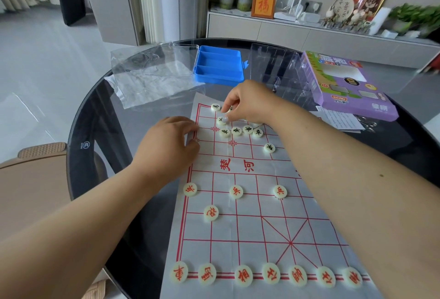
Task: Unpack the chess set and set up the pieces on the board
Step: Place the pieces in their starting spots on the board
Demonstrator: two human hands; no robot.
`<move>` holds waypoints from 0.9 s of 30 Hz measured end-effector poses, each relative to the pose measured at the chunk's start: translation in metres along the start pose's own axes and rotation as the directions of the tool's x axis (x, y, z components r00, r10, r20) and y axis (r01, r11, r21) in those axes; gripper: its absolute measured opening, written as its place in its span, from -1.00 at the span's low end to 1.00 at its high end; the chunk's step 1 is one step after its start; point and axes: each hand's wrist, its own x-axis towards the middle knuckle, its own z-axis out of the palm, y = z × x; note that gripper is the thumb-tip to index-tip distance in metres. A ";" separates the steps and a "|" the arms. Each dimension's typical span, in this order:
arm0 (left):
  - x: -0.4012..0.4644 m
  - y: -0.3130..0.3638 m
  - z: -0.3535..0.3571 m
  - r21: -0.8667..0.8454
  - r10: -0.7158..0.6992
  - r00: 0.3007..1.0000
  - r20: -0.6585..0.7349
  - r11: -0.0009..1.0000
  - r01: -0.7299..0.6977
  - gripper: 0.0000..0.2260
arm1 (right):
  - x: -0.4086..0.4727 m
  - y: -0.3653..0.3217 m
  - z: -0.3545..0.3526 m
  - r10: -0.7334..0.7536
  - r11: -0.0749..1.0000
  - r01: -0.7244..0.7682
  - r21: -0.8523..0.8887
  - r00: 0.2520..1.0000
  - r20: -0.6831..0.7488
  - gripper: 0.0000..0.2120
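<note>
Risk is looming at the thin white red-lined paper board's (pixel 250 206) eleven o'clock corner: right hand (pixel 247 106), pinching a cream black-lettered disc (pixel 222 120), could be knocking its crowded neighbours while left hand (pixel 170 143), fingers curled, is pressing the sheet's edge.

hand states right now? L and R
Left hand: open, pressing flat on the board sheet edge.
Right hand: fingertips pinching a black-lettered piece.

I see an evenly bright room, soft daylight coming from the upper left by the curtains (pixel 152 1). The dark glass table (pixel 100 137) reflects pale streaks along its left rim, and the clear lid (pixel 166 60) and wrap (pixel 147 89) catch white sheen. Shadows under my hands are faint. My wide lens bends the table edge and stretches my forearms at the corners. The shelf (pixel 309 25) and plants (pixel 414 18) at far right look soft and smeared; the board (pixel 250 227) stays sharp.
</note>
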 end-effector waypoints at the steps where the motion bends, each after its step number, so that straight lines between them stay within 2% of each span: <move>1: 0.000 0.000 0.000 -0.002 0.000 1.000 0.000 1.000 0.000 -0.67 | 0.000 0.000 0.000 0.001 1.000 -0.001 0.002 1.000 0.005 -0.83; 8: 0.001 0.000 0.001 -0.005 0.003 1.000 -0.004 1.000 -0.003 -0.67 | -0.016 0.005 -0.018 -0.016 0.998 0.012 0.061 0.998 0.063 -0.89; 14: 0.001 0.000 0.001 -0.001 0.005 1.000 -0.007 1.000 -0.005 -0.66 | -0.028 0.009 -0.018 -0.067 0.998 0.066 0.013 0.984 0.165 -0.80; 20: 0.001 0.001 0.001 0.002 0.000 1.000 -0.004 1.000 0.000 -0.66 | -0.029 -0.001 0.003 -0.126 0.992 0.127 -0.008 0.988 0.085 -0.73; 25: 0.001 0.000 0.001 0.002 0.000 1.000 -0.007 1.000 0.000 -0.66 | -0.028 -0.005 0.010 -0.135 0.991 0.134 0.009 0.990 0.043 -0.83; 27: 0.002 -0.001 0.001 0.007 -0.002 1.000 -0.005 1.000 0.002 -0.66 | -0.021 -0.009 0.009 -0.139 0.989 0.140 0.044 0.990 -0.027 -0.84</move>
